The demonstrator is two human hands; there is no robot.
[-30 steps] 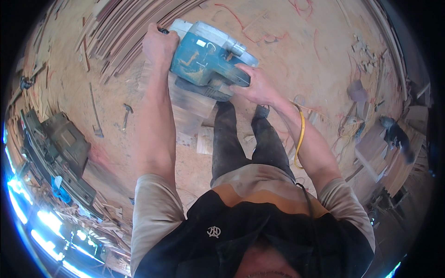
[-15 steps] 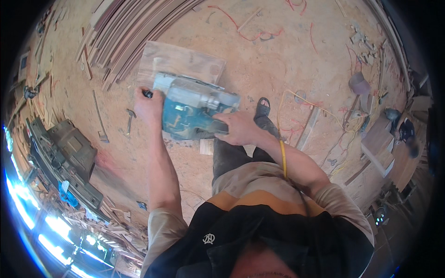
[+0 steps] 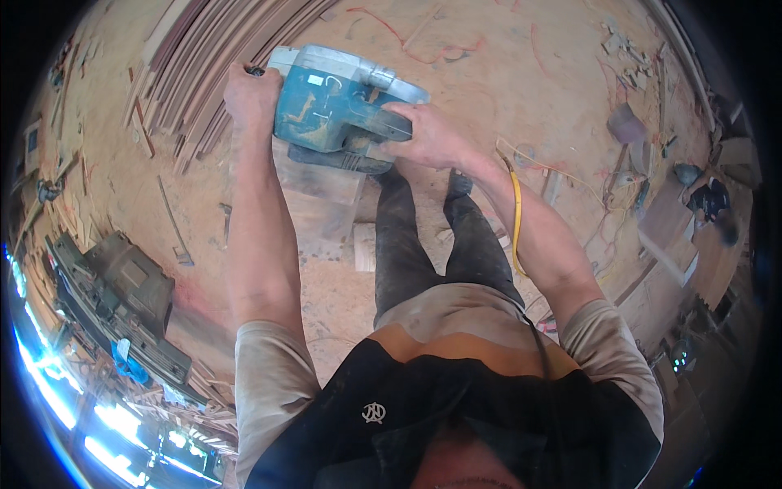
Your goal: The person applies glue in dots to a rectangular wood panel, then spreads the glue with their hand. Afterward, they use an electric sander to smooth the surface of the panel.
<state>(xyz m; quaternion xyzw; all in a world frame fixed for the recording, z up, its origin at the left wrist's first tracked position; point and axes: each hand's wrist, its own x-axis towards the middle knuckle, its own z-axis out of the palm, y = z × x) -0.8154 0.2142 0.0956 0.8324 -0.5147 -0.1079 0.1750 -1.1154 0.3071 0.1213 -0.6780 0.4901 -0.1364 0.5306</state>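
Observation:
A large teal and silver belt sander (image 3: pixel 322 114) is in both my hands, out in front of me at the far side of a wooden board. My left hand (image 3: pixel 251 96) is wrapped round the dark knob at its left end. On the rear handle at the right, my right hand (image 3: pixel 428 137) is closed. Beneath and nearer to me lies the pale board (image 3: pixel 322 196), partly covered by the sander. The sander's underside is hidden, so I cannot tell whether it touches the board. A yellow cord (image 3: pixel 516 216) hangs by my right forearm.
Long wooden strips (image 3: pixel 208 69) are stacked at the far left. A hammer (image 3: pixel 226 222) and a long-handled tool (image 3: pixel 173 220) lie on the dusty floor. A small wood block (image 3: pixel 365 247) sits by my leg. Thin cords and offcuts lie at the right, near another person (image 3: pixel 710 204).
The belt sander has moved away from me with both hands on it. My arms are straighter, and more of the board's near part shows.

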